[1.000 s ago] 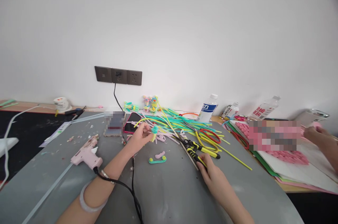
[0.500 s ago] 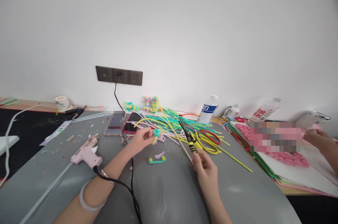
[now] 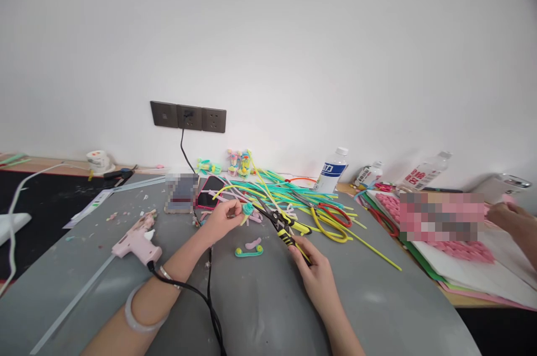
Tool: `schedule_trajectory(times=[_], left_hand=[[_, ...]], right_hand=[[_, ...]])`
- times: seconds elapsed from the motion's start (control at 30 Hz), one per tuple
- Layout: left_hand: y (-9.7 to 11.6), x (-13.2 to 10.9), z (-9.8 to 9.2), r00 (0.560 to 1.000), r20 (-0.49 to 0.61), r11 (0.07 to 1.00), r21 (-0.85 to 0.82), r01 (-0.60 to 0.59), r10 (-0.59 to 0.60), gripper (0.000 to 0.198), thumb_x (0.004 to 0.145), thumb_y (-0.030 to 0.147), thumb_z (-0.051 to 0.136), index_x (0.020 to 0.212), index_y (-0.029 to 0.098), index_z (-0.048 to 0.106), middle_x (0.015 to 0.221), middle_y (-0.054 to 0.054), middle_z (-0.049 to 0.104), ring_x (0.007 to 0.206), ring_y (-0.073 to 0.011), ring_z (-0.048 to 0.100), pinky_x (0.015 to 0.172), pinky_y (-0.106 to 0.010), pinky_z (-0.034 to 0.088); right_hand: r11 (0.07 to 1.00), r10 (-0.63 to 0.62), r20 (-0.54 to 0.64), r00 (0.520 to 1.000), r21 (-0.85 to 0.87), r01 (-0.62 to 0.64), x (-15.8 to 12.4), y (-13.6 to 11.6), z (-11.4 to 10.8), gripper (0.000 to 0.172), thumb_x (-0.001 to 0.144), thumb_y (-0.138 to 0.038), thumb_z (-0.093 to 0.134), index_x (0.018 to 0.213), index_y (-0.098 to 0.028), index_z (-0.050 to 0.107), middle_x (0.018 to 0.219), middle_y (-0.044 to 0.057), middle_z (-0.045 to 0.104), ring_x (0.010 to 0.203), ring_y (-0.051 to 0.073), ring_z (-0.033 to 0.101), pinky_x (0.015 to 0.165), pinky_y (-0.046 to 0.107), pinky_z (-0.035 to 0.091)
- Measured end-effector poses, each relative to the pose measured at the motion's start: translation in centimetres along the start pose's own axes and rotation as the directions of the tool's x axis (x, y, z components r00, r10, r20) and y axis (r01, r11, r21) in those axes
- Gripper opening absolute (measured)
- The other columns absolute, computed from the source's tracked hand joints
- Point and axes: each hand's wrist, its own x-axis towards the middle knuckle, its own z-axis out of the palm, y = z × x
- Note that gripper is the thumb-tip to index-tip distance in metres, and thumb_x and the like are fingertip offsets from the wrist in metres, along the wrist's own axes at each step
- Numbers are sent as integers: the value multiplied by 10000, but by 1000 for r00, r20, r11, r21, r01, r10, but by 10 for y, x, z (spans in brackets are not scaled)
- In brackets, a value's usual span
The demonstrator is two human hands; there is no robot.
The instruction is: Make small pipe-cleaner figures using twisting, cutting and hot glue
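My left hand (image 3: pixel 226 218) is closed in a pinch on a small coiled teal pipe-cleaner piece (image 3: pixel 248 209) with a yellow end. In my right hand (image 3: pixel 312 266) are pliers (image 3: pixel 286 234) with black-and-yellow handles spread apart. Their dark jaws point up and left, close to the teal piece; I cannot tell whether they touch it. Below, on the grey table (image 3: pixel 268 311), lies a curved teal piece (image 3: pixel 249 253) with yellow coiled ends, and a short pink strip (image 3: pixel 253 244) sits just above it.
Loose pipe cleaners (image 3: pixel 289 193), scissors (image 3: pixel 331 227) and a bottle (image 3: pixel 331 170) stand or lie behind my hands. At left is a pink glue gun (image 3: pixel 138 244), its black cord passing under my left forearm. Another person's hand (image 3: pixel 509 219) is at far right.
My right hand has moved left and slightly down. The pliers have swung leftward and their handles have spread, bringing the jaws near the teal piece. My left hand has barely moved.
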Motion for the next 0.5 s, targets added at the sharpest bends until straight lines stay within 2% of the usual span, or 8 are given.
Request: schedule_trajectory(times=[0.5], left_hand=[[0,0,0,1000,3,999,39,-7,7,291,761,298,610,683,214,342,661,57,411,616,-113,416,596,-234,314]], right_hand=[[1000,-12,17,1000,-24,12,1,-7,0,413,904,-518,533,942,-159,734,953,103,768,827,243,699,728,272,547]])
